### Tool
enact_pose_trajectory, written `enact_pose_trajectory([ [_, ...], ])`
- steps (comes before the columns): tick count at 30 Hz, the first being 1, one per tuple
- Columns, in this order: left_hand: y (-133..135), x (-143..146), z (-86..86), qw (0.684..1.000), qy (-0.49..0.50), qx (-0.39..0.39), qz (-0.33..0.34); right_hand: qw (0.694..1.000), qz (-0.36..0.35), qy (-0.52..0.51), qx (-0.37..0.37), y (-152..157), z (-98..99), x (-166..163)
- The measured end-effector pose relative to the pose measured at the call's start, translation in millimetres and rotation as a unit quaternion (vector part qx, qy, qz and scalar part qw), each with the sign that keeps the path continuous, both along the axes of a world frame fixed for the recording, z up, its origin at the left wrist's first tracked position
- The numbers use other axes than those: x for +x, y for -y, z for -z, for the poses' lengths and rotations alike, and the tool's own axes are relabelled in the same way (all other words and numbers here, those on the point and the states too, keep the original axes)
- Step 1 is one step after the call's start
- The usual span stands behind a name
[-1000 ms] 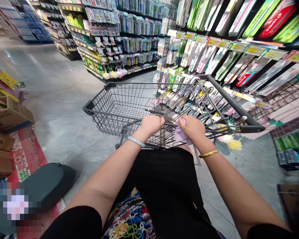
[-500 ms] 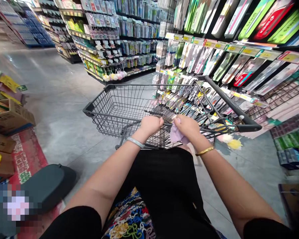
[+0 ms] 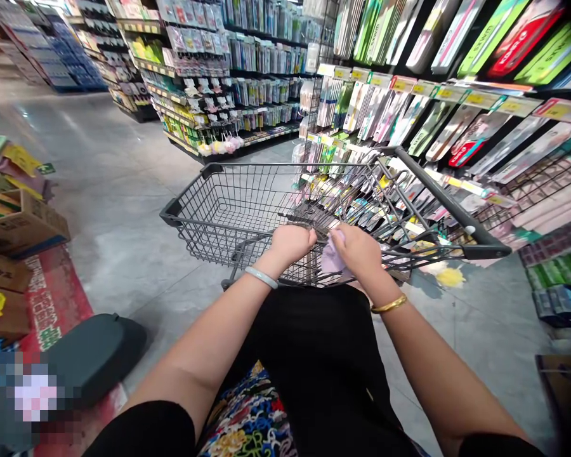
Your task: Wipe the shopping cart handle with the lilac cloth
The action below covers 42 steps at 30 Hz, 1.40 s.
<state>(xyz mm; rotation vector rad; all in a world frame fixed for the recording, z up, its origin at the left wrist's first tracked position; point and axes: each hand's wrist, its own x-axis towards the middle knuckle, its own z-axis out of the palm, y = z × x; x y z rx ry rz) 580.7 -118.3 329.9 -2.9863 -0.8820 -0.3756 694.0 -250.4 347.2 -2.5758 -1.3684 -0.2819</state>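
Note:
A grey wire shopping cart (image 3: 190, 238) stands sideways in front of me, its handle to the right. My left hand (image 3: 292, 244), with a pale bangle at the wrist, is closed at the near top rim of the cart; its fingertips are hidden. Just to its right, my right hand (image 3: 361, 254), with a gold bracelet, pinches a crumpled lilac cloth (image 3: 333, 254) against the same rim. The cloth hangs down along the cart's near side. A dark flat part (image 3: 309, 212) inside the basket lies behind my hands.
Shelves of packaged goods (image 3: 390, 108) rise close behind the cart on the right. Another display rack (image 3: 190, 82) stands farther back. Cardboard boxes (image 3: 42, 219) and a dark grey rounded object (image 3: 99, 349) are at the left. A yellow fluffy item (image 3: 450, 276) is near the cart's handle end.
The right hand and cloth have shifted slightly along the rim toward the left hand. The handle end of the cart appears a little farther right. Both hands stay closed.

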Motion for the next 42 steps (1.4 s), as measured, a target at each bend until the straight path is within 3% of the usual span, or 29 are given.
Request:
enact_pose_trajectory([
  [3, 3, 1, 1.1, 1.000, 0.002, 0.001, 0.005, 0.987, 0.082, -0.101, -0.091, -10, -11.3, 34],
  [6, 5, 2, 0.5, 1.000, -0.002, -0.004, -0.004, 0.976, 0.083, -0.136, -0.148, -24, -18.2, 38],
  [8, 4, 1, -0.4, 1.000, -0.008, -0.009, -0.009, 0.985, 0.063, -0.097, -0.127, -23, -15.8, 20],
  [11, 2, -1, -1.0, 1.000, -0.008, -0.008, -0.007, 1.000, -0.002, 0.019, -0.020, -6, -4.2, -15],
  [14, 3, -2, -0.1, 1.000, -0.004, -0.005, -0.004, 0.998, -0.035, 0.048, 0.016, 8, 1.0, -22],
  [16, 4, -2, 0.7, 1.000, -0.003, -0.007, -0.003, 0.999, -0.005, -0.022, -0.041, 2, -4.5, -6],
  [19, 5, -1, 1.3, 1.000, 0.000, -0.007, -0.001, 0.975, 0.034, -0.152, -0.160, -22, -18.8, 22],
  [21, 5, -1, 1.5, 1.000, 0.004, -0.003, -0.001, 0.965, 0.038, -0.175, -0.192, -34, -24.2, 25],
  [23, 3, -1, 2.1, 1.000, 0.008, 0.001, -0.003, 0.979, 0.036, -0.124, -0.158, -35, -21.2, 11],
  [25, 1, -2, 3.2, 1.000, 0.014, 0.009, -0.001, 0.997, 0.010, -0.028, -0.072, -24, -10.3, -10],
  [28, -1, -3, 5.5, 1.000, 0.021, 0.018, 0.012, 0.995, -0.071, 0.070, 0.030, 0, 8.2, -26],
  [32, 0, -4, 7.3, 1.000, 0.023, 0.006, 0.007, 0.988, -0.147, 0.043, 0.030, 23, 10.8, 4],
  [36, 2, -2, 7.8, 1.000, 0.019, -0.004, 0.007, 0.989, -0.128, -0.073, -0.008, 20, -1.1, 29],
  [38, 0, -1, 7.8, 1.000, 0.018, -0.006, 0.004, 0.991, -0.106, -0.078, 0.002, 10, -0.5, 18],
  [42, -5, -2, 6.0, 1.000, 0.009, -0.004, 0.015, 0.988, -0.137, 0.045, 0.062, -4, 13.2, -16],
])
